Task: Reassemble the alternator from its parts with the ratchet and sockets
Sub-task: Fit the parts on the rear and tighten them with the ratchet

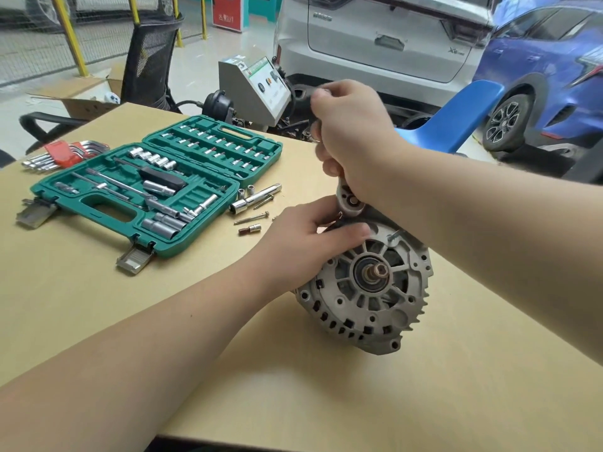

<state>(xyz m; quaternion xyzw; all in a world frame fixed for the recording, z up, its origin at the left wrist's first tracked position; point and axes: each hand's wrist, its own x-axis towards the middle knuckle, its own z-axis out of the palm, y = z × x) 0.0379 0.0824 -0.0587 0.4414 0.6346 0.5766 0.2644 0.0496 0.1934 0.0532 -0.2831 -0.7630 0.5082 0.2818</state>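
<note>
A person works a ratchet [350,200] on an alternator [368,288] lying on a wooden bench [98,305].

At far left, hex keys [62,154] and an open green socket case [156,187]; loose sockets [246,192] and bolts [251,218] lie beside it. The left hand [306,243] grips the alternator's upper edge; the right hand [350,138] has a closed grip on the ratchet handle.

The alternator [365,288] is matt grey cast metal, rough-looking. The ratchet [350,203] and sockets [153,157] are glossy chrome. The case [98,203] is green plastic, the table [228,353] smooth pale wood.
</note>
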